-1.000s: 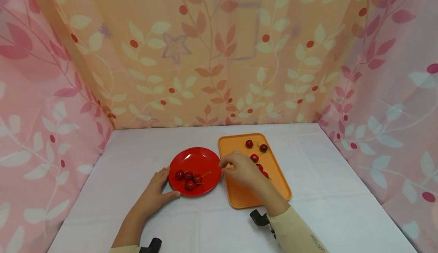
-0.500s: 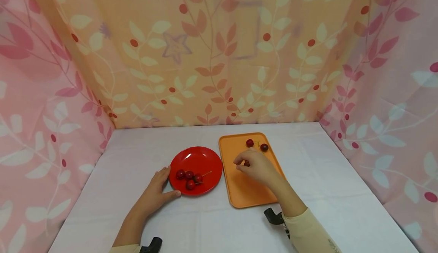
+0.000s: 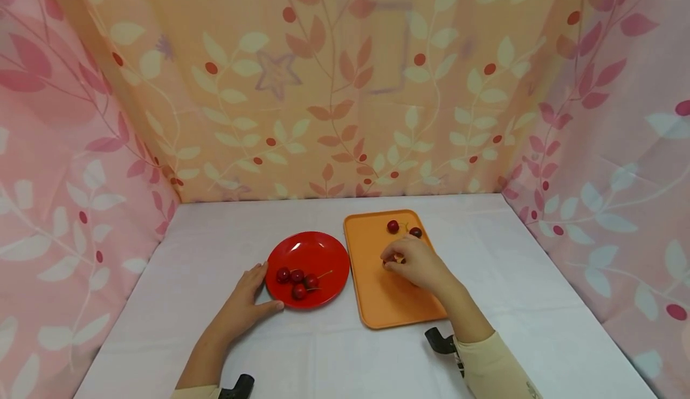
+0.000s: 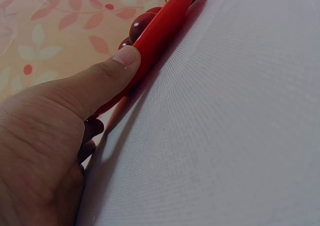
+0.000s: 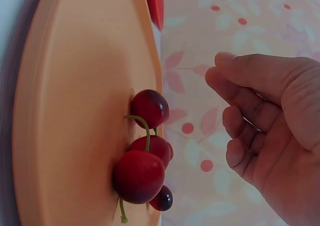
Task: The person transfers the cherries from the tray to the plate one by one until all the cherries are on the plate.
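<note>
On the white cloth lies a red plate (image 3: 309, 249) with several cherries (image 3: 299, 292) grouped in its lower left part. My left hand (image 3: 245, 303) holds its left rim, fingers at the side and thumb at the near edge; the left wrist view has the thumb (image 4: 107, 76) against the rim. My right hand (image 3: 417, 264) hovers over the orange tray (image 3: 377, 309). Its fingers are loosely bent, and nothing shows in its grasp in the right wrist view. Several cherries with green stems, one nearest the camera (image 5: 139, 176), lie on the tray below it, apart from the fingers.
The tray stands right of the plate, close to its rim. Two cherries, one being the left cherry (image 3: 393, 226), sit at the tray's far end. A white cloth (image 3: 302, 357) covers the table, and patterned curtains (image 3: 334, 87) enclose the back and sides.
My right hand has moved right, from the plate's right edge to over the cherries on the tray. The left hand and the plate have stayed where they were.
</note>
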`<state>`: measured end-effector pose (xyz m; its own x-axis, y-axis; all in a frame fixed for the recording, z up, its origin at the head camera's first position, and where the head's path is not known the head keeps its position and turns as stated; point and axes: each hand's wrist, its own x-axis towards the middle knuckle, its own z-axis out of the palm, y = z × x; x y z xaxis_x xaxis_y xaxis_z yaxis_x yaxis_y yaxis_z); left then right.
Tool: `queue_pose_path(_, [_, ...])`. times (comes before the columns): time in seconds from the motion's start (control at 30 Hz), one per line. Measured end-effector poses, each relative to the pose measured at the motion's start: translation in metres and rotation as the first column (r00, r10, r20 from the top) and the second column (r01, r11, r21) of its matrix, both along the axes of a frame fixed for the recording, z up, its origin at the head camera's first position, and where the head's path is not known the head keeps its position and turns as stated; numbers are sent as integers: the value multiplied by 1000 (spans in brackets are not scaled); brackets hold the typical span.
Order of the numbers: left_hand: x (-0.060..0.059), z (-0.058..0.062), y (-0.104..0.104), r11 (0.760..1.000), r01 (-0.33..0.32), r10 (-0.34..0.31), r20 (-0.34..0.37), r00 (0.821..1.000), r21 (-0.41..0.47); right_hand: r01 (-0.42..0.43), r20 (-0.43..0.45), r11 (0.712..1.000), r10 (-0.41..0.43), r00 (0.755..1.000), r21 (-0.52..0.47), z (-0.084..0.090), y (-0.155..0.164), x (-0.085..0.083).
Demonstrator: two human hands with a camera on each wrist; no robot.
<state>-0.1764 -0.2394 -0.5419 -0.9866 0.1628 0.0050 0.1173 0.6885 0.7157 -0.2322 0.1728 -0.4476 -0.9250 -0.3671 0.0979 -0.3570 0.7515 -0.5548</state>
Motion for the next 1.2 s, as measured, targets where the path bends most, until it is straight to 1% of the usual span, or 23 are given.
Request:
queue_pose_path(0.17, [2,-1,-1,1000,5,-5,-1,1000,12,16,94,1000,-18,995,22,-6,6,-4])
queue_pose_path(0.27, [3,-1,-2,1000,3,-3,0,1000,7,0,141,1000,-4,990,30,-8,10,-6])
queue_pose_path(0.4, [4,0,-2,1000,-6,6,14,1000,3,-32,167,998,22,986,59,-10,14,-10])
queue_pose_path(0.53, [3,0,-1,1000,-9,8,25,1000,7,-31,158,995,16,987,94,-11,22,-12])
queue_pose_path(0.63, [2,1,0,1000,-5,5,21,1000,5,-21,150,995,6,989,100,-11,27,-13])
queue_pose_path(0.8, [1,3,1,1000,-4,5,13,1000,-11,-29,167,994,11,986,104,-12,30,-14])
queue_pose_path(0.9, [0,4,1,1000,-2,3,12,1000,-15,-46,158,992,27,987,116,-14,29,-14])
queue_pose_path(1.03, [0,3,0,1000,-1,1,16,1000,-10,-60,119,986,42,992,154,-19,28,-15])
queue_pose_path(1.2, [-1,1,-1,1000,-2,2,23,1000,-16,-61,90,982,46,995,181,-25,27,-17])
